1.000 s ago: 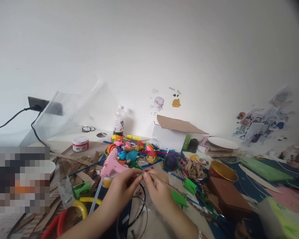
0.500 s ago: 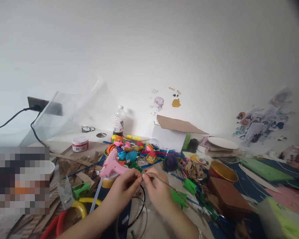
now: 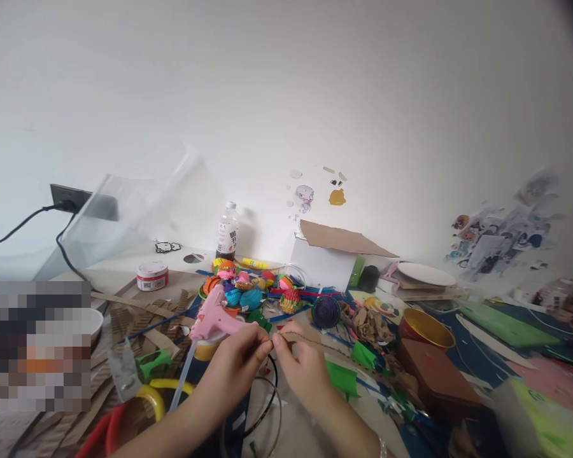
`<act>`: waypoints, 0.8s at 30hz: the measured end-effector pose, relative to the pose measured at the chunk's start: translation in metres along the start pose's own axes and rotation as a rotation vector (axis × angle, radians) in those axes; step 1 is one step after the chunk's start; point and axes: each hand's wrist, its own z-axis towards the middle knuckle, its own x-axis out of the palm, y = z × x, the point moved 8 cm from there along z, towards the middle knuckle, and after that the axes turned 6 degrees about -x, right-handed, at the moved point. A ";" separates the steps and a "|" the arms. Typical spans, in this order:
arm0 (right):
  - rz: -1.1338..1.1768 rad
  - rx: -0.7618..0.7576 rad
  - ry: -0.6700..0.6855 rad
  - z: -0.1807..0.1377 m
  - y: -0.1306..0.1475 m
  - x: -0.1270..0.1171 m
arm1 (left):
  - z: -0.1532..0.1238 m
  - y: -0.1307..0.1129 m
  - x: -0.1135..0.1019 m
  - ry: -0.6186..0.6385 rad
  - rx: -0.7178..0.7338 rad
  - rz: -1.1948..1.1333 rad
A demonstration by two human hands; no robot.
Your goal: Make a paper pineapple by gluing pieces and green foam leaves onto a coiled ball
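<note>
My left hand (image 3: 244, 355) and my right hand (image 3: 302, 364) meet fingertip to fingertip, both closed in a pinch. Between them is one end of a thin brown twisted cord (image 3: 322, 345); the rest trails off to the right over my right hand. What the left fingertips grip is mostly hidden, but they touch the cord's end. Just left of my hands, a pink glue gun (image 3: 214, 318) rests upright on a small yellow-and-white tub, its clear glue stick (image 3: 183, 375) poking out. Below the hands lie thin hoops (image 3: 281, 416), one black and one pale.
Colourful ridged paper balls (image 3: 251, 298) and a dark blue coil (image 3: 325, 312) lie behind my hands. Corrugated cardboard strips (image 3: 138, 318) and a red-and-white jar (image 3: 153, 277) are left. To the right are a brown box (image 3: 437, 375) and a gold-lined bowl (image 3: 427, 327). A bottle (image 3: 227, 232) stands by the wall.
The cord's trailing part has shifted slightly upward and swung to the right. Both hands stay pinched together in nearly the same place.
</note>
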 end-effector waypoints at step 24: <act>0.077 -0.013 0.034 0.001 -0.001 0.000 | -0.001 0.004 0.007 0.066 -0.039 -0.103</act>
